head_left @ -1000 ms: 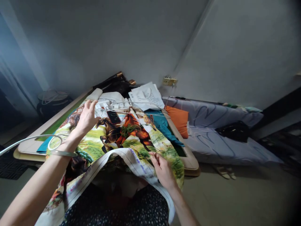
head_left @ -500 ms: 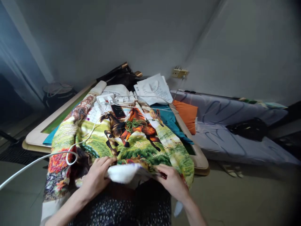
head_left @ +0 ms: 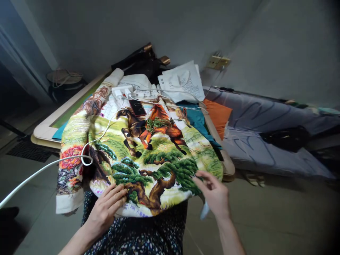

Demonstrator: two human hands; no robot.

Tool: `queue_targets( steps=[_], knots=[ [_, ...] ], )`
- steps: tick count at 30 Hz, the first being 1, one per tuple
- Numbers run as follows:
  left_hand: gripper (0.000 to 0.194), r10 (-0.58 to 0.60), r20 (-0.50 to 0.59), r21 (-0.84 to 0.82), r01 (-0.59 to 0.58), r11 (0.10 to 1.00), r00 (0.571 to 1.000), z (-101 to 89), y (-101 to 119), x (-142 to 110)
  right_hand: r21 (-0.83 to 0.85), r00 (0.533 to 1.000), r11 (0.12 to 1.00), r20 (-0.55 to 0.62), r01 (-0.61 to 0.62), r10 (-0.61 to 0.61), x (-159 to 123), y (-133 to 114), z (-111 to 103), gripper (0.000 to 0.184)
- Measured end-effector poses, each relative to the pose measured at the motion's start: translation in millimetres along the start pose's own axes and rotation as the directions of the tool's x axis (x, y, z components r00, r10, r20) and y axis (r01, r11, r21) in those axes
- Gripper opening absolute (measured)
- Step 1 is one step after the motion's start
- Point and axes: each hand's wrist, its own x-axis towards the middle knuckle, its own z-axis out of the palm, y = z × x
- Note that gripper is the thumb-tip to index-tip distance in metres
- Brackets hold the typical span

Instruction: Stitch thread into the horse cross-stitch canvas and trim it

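A large cross-stitch cloth (head_left: 164, 157) with horses and a green pine tree lies over the table and hangs toward my lap. Its near edge shows purple printed writing, and its sides are rolled up. My left hand (head_left: 106, 207) rests on the near left edge, fingers stretched out flat. Over the near right part of the cloth, my right hand (head_left: 214, 191) has thumb and forefinger brought together, the other fingers curled. What lies between those tips is too small to make out. A tangle of green thread (head_left: 155, 124) and a black phone (head_left: 137, 107) lie on the cloth.
A white cable (head_left: 39, 174) loops across the left side from a power strip (head_left: 122, 90). White paper bags (head_left: 182, 83) stand at the back. To the right are an orange cushion (head_left: 217, 117) and a covered sofa (head_left: 247, 145). A wall socket (head_left: 218, 62) is behind.
The folded-up near edge, with its white underside, has come down flat, showing the pine tree. My left hand has slid onto the cloth; my right hand has moved right and slightly up.
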Motion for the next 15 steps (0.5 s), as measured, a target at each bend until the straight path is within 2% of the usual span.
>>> queue_targets(
  steps=[1,2,3,5,7,8,10,12,13,15],
  knots=[
    [0.041,-0.004,0.011,0.009,0.004,1.0,1.0,0.5,1.8,-1.2,-0.068,0.983,0.997,-0.182,-0.04,0.027,9.1,6.6,-5.7,0.049],
    [0.039,-0.009,0.034,0.021,0.009,1.0,0.999,-0.1,3.7,-1.9,-0.152,0.949,0.984,-0.311,-0.092,0.041,18.6,13.6,-12.1,0.058],
    [0.037,-0.018,0.072,0.032,0.016,0.999,0.997,-1.8,5.5,-1.9,-0.244,0.928,0.958,-0.368,-0.153,0.055,28.0,20.8,-18.7,0.067],
    [0.04,-0.031,0.17,0.038,0.025,0.999,0.985,-8.3,7.3,-0.5,-0.406,0.937,0.872,-0.318,-0.272,0.144,44.2,35.4,-31.3,0.077],
    [0.053,-0.023,0.242,0.013,0.021,1.0,0.97,-17.6,6.1,3.1,-0.507,0.941,0.793,-0.215,-0.337,0.263,55.1,48.7,-40.6,0.074],
    [0.059,-0.021,0.24,-0.006,0.023,1.0,0.971,-22.6,4.6,5.4,-0.532,0.938,0.773,-0.183,-0.347,0.295,58.4,54.4,-43.3,0.071],
    [0.065,-0.043,0.182,-0.036,0.051,0.998,0.982,-33.1,1.4,9.0,-0.524,0.94,0.781,-0.17,-0.34,0.295,61.5,63.2,-44.2,0.073],
    [0.065,-0.09,0.062,-0.065,0.094,0.993,0.994,-45.4,2.1,8.0,-0.458,0.95,0.833,-0.176,-0.311,0.258,62.0,68.3,-39.7,0.08],
    [0.063,-0.139,-0.016,-0.113,0.136,0.984,0.99,-52.9,5.3,4.5,-0.423,0.953,0.855,-0.186,-0.298,0.24,62.1,69.8,-36.1,0.084],
    [0.052,-0.293,-0.114,-0.249,0.258,0.933,0.949,-71.7,18.1,-8.9,-0.376,0.954,0.882,-0.201,-0.285,0.222,63.4,71.4,-29.6,0.086]
  ],
)
